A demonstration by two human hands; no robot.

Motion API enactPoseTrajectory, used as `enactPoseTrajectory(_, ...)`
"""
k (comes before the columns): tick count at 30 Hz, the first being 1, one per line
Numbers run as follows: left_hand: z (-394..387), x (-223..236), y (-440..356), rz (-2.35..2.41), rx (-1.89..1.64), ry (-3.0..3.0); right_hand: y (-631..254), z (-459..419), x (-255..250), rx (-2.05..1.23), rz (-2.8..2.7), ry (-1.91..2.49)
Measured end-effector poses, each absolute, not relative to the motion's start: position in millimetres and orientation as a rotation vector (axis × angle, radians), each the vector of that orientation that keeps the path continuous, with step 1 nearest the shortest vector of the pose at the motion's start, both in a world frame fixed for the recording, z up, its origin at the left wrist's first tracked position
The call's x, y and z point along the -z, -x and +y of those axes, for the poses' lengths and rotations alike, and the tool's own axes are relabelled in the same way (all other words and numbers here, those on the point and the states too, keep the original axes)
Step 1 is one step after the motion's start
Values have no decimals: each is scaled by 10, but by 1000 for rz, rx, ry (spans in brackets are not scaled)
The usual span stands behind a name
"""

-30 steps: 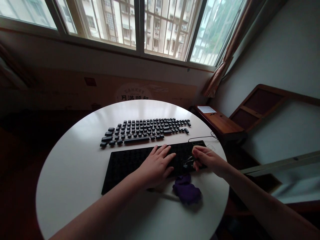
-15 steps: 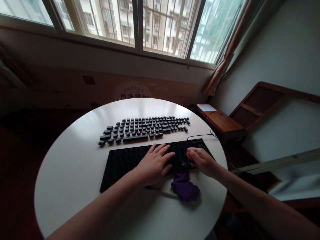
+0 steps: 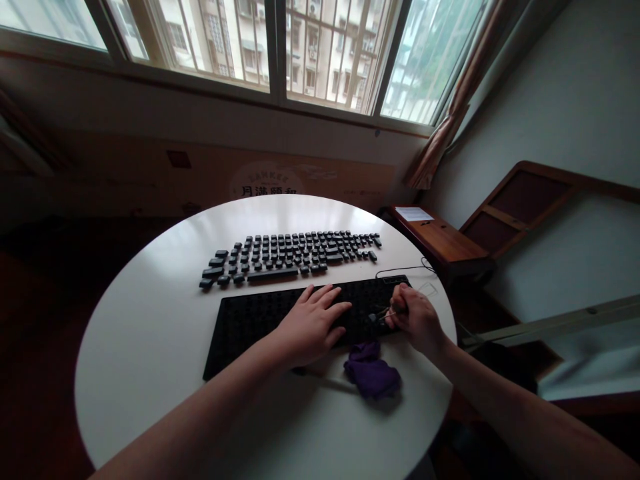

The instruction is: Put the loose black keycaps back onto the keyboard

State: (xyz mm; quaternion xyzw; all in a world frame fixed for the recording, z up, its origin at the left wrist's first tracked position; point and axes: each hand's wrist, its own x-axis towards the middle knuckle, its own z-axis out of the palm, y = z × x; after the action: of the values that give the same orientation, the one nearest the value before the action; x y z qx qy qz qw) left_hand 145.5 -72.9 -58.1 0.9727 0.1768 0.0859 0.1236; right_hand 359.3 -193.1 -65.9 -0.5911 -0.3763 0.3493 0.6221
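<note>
keyboard [image 3: 250, 327] — matt plastic | tabletop [image 3: 145, 360] — smooth, glossy | rag [image 3: 374, 377]: matt cloth

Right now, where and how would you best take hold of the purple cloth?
Probably pinch the purple cloth by its bunched middle, coming from above and the near right side. It lies crumpled on the table, giving loose folds to grip, while the keyboard and left hand crowd its far left side.

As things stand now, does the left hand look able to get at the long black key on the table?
Probably yes: the left hand rests open on the black keyboard, the long black key lies just beyond its far edge, and nothing visible blocks the way.
</note>
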Motion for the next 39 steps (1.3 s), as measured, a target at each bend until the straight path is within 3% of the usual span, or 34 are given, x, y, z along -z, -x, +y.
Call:
enactPoseTrajectory(4,-774,478,-1465,525,-346,-2741,-3520,-2015,531,-740,-976,1314)
enactPoseTrajectory(12,-921,282,-1454,418,-443,-2512,-3200,-2190,233,-239,-1919,1180)
enactPoseTrajectory(18,-853,268,-1404,544,-501,-2375,-3180,-2117,-21,280,-1859,1394)
enactPoseTrajectory(29,-805,323,-1388,534,-492,-2292,-3221,-1722,93,-119,-2097,1428)
enactPoseTrajectory(35,-681,288,-1353,903,-458,-2426,-3606,-1072,171,-77,-1967,1671)
enactPoseTrajectory(39,-663,277,-1337,898,-355,-2516,-3853,-622,391,-120,-1992,1820)
